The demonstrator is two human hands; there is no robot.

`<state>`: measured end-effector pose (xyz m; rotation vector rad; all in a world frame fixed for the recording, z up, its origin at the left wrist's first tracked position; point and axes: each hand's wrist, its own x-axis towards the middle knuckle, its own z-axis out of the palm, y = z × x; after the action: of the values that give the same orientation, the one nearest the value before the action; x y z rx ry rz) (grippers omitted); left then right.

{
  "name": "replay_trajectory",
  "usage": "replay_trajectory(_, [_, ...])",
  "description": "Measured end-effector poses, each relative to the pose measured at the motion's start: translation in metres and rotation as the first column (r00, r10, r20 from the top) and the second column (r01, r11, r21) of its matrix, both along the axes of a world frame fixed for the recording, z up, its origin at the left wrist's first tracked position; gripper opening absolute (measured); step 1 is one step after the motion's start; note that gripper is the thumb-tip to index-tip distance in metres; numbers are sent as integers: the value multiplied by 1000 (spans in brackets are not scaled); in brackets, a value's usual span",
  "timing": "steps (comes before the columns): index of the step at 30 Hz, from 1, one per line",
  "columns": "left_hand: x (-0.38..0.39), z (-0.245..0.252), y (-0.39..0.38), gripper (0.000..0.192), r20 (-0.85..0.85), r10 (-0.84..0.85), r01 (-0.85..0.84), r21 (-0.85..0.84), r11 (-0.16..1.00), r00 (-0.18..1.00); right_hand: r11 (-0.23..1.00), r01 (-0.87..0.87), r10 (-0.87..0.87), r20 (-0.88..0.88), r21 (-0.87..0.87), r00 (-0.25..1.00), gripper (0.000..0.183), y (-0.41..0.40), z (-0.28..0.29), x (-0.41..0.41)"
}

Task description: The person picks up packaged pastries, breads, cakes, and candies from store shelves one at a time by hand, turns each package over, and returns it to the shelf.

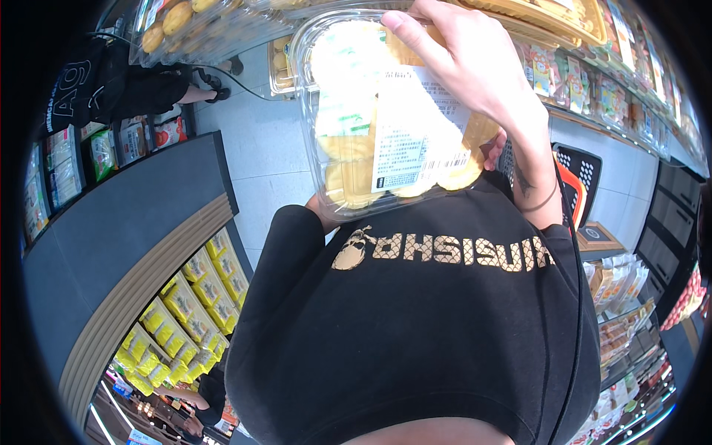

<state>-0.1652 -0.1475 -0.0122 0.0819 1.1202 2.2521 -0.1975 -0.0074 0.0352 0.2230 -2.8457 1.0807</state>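
Observation:
Before my chest is a clear plastic clamshell box point(356, 189) of round yellow pastries, with a white printed label point(411, 150) on its lid. Glare washes out part of the lid and a green-marked strip. My right hand point(473, 55) grips the box's far right part, thumb on the lid and fingers over the far edge. My left forearm goes under the box from the near left. Fingertips showing at the box's right side seem to be those of my left hand point(493, 151); the rest of it is hidden beneath.
Stacked clear pastry boxes point(189, 33) and a yellow tray point(589, 25) stand ahead. A black basket point(592, 167) with an orange handle is at right. Shelves of yellow packets point(189, 306) line the left. One person point(128, 89) stands far left, another point(208, 400) lower left.

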Motion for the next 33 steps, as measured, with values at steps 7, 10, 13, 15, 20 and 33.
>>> replay_trajectory(7, [-11,-2,-13,51,3,2,-2,-7,1000,1000,997,-59,50,-188,-45,981,38,-1,9,5])
replay_trajectory(10, [-16,-8,-20,52,4,-12,12,-9,1000,1000,964,-91,28,-246,-249,969,45,-5,-1,4])
replay_trajectory(13, [-10,-9,-28,52,6,8,-8,-61,998,1000,906,-112,-75,-416,-407,906,72,-10,-10,13])
replay_trajectory(15, [3,-11,-33,52,8,-6,7,-102,995,1000,793,-183,-159,-488,-581,858,55,-17,-32,12])
replay_trajectory(20, [36,-15,-61,53,69,-56,71,-250,966,996,803,-323,0,-543,-501,840,58,-15,-87,24])
replay_trajectory(33, [-44,-218,-140,59,521,-45,257,-341,904,852,281,665,505,696,-692,511,69,8,-208,33])
